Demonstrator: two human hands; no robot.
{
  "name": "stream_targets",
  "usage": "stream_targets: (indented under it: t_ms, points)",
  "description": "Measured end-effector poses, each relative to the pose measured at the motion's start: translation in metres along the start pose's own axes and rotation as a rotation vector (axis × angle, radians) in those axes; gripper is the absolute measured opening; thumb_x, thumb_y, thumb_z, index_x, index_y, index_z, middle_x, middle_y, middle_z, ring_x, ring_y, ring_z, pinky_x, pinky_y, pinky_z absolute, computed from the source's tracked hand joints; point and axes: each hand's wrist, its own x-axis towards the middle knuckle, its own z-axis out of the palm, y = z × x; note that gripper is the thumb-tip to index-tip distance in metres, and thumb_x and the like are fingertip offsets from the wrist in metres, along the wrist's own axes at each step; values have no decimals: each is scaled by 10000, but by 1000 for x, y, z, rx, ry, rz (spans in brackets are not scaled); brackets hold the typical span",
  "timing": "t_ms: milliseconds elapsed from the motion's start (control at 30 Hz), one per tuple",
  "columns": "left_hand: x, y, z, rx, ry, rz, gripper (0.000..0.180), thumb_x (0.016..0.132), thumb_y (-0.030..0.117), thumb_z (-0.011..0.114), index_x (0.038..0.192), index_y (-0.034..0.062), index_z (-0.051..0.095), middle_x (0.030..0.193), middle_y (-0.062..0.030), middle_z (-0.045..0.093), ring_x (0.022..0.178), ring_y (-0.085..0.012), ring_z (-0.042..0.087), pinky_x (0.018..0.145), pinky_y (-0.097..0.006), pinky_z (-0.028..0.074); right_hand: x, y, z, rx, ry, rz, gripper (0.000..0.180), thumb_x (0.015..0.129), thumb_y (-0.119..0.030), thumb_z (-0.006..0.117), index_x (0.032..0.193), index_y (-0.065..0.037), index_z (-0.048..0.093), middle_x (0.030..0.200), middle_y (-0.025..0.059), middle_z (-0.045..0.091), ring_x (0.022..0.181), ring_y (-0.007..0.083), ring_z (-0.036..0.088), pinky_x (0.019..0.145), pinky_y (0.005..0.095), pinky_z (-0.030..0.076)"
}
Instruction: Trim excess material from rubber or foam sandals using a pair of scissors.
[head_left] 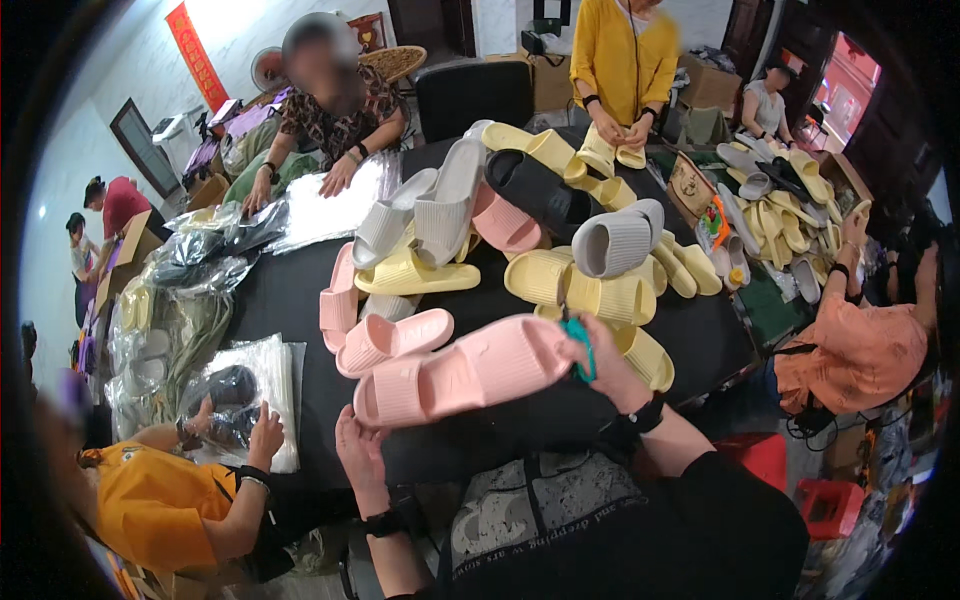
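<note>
Head view: held pink slides (455, 378) are above the table's (705, 335) near edge. Right hand (606, 362) grips their right end; left hand (362, 452) is loose below the left, contact unclear. Probably light, springy foam, not fragile; grip sole rims.

A red banner (197, 58) hangs on the pale wall (265, 25) beyond the table (280, 310) and black chair (475, 100).
</note>
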Motion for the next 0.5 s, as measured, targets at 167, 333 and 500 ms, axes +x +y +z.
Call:
stream_targets:
  t_ms: [167, 333, 500]
  points:
    - [1, -5, 17, -83, -169, -54, 409, 971, 287, 435, 1290, 37, 383, 1145, -153, 558, 932, -263, 602, 734, -393, 525, 7, -35, 1, 149, -36, 121, 446, 779, -67, 678, 1150, 36, 453, 948, 50, 531, 867, 117, 527, 759, 243, 457]
    - [2, 8, 42, -188, -173, 116, 427, 985, 310, 391, 1314, 38, 384, 1233, -146, 519, 1088, -230, 545, 839, -404, 491, -6, -9, 3, -53, -43, 93, 456, 773, -73, 684, 1151, 41, 456, 968, 41, 518, 858, 109, 506, 751, 238, 445]
    - [3, 6, 21, -94, -52, 210, 408, 977, 267, 439, 1297, 19, 385, 1209, -129, 520, 1107, -223, 536, 898, -357, 469, -18, -13, 14, -22, -67, 82, 448, 767, -97, 695, 1133, 34, 472, 943, 41, 527, 842, 112, 508, 740, 244, 446]
